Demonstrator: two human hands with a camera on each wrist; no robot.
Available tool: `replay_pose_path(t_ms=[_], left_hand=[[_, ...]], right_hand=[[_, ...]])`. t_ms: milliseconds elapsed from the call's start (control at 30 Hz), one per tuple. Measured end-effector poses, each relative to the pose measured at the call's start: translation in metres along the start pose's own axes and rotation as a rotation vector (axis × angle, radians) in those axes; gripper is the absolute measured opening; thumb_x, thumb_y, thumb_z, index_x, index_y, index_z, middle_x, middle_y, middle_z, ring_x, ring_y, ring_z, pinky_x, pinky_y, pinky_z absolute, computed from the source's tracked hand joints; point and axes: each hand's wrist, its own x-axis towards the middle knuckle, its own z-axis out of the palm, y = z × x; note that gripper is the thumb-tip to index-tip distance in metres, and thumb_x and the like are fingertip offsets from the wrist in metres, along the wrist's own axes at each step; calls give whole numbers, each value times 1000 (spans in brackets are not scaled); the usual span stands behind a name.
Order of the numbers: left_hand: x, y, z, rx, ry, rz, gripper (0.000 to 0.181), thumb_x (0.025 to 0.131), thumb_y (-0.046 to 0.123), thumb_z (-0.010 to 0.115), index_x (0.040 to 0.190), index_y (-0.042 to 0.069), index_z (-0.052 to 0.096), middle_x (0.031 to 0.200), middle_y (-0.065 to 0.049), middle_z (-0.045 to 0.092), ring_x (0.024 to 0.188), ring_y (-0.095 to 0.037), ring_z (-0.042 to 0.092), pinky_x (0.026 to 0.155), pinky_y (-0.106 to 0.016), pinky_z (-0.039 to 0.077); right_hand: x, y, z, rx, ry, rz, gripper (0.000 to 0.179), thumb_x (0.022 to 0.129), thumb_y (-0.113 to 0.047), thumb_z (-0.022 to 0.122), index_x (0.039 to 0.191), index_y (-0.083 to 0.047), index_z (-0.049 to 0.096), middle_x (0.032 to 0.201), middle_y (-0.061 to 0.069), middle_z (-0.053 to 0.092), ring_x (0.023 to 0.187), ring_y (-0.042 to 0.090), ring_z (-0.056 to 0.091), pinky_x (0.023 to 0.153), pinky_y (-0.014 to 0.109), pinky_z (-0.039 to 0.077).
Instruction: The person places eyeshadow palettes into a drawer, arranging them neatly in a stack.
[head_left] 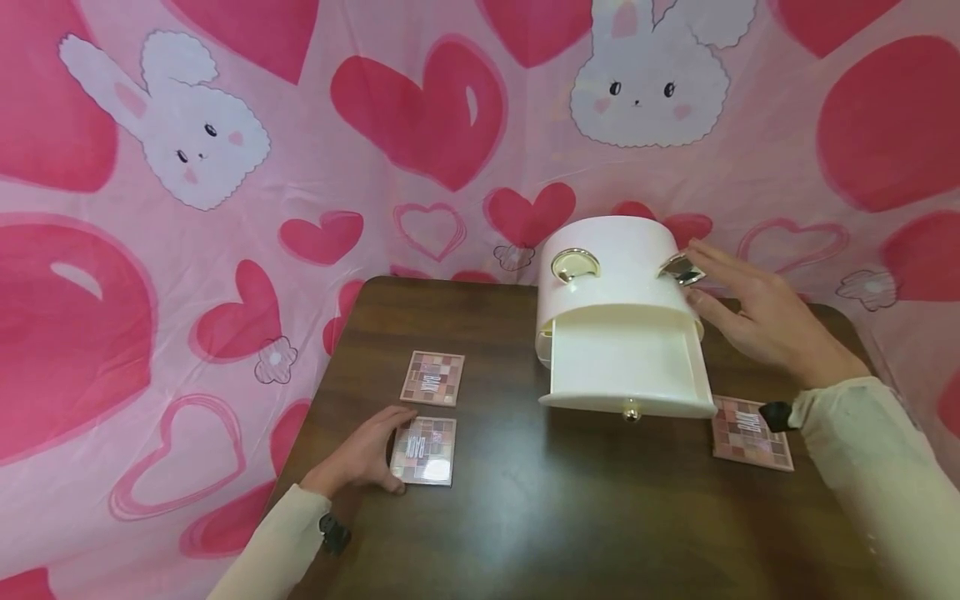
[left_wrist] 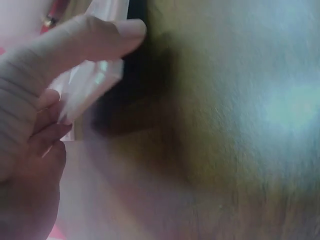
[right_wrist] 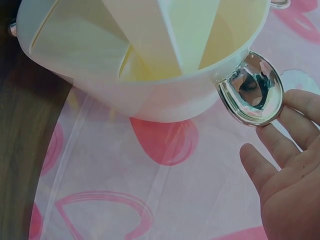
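My left hand (head_left: 367, 454) grips the left side of the nearer eyeshadow palette (head_left: 431, 437) between thumb and fingers. The left wrist view is blurred, but the thumb (left_wrist: 107, 40) lies across the pale palette edge (left_wrist: 92, 85). On the right, my right hand (head_left: 772, 321) reaches to a shiny gold ear-like handle (head_left: 682, 269) on a white rounded cosmetics organizer (head_left: 618, 258). Its fingers (right_wrist: 295, 120) are spread and fairly straight, their tips at the handle's rim. The organizer's drawer (head_left: 622, 358) is pulled out, with a round gold knob (head_left: 632, 412) on its front.
A second palette (head_left: 432, 377) lies just behind the gripped one. Another palette (head_left: 742, 429) is under the right forearm, beside the drawer. A matching gold handle (head_left: 576, 265) sits on the organizer's left. Pink heart-printed cloth (head_left: 450, 100) hangs behind the dark wooden table (head_left: 525, 517).
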Motion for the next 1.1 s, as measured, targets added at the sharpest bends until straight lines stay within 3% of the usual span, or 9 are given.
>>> replay_pose_path(t_ms=[300,500,700,900,1100], left_hand=[[-5,13,-12,-150,82,39,112,53,25,101,148,11,44,146,-3,47,134,-30,44,108,-55,39],[-2,22,-28,-159,165,88,111,51,18,101,147,7,45,144,-7,48,131,-33,46,106,-57,40],[-3,34,-43,-195,231,95,111,52,20,101,147,14,44,146,-5,46,132,-34,44,104,-62,40],[1,48,-57,-265,284,192,109,53,23,100,146,9,45,145,-8,48,132,-36,43,108,-61,35],[-4,91,-78,-350,292,266,106,56,7,96,145,-4,41,142,-22,46,129,-36,43,112,-58,30]], right_hand=[[1,0,1,19,-10,7,61,101,-29,60,157,-21,37,162,2,31,144,39,33,112,65,26],[1,2,1,36,14,-19,59,100,-24,61,155,-15,41,160,5,34,144,36,34,115,58,25],[1,2,0,35,24,-28,59,99,-23,62,154,-15,42,160,5,35,144,36,35,115,57,26],[0,0,0,21,10,-6,60,100,-27,60,156,-19,39,161,3,32,144,38,34,112,64,26],[0,0,1,28,16,-5,59,100,-26,61,155,-17,41,161,4,33,144,36,34,114,61,26]])
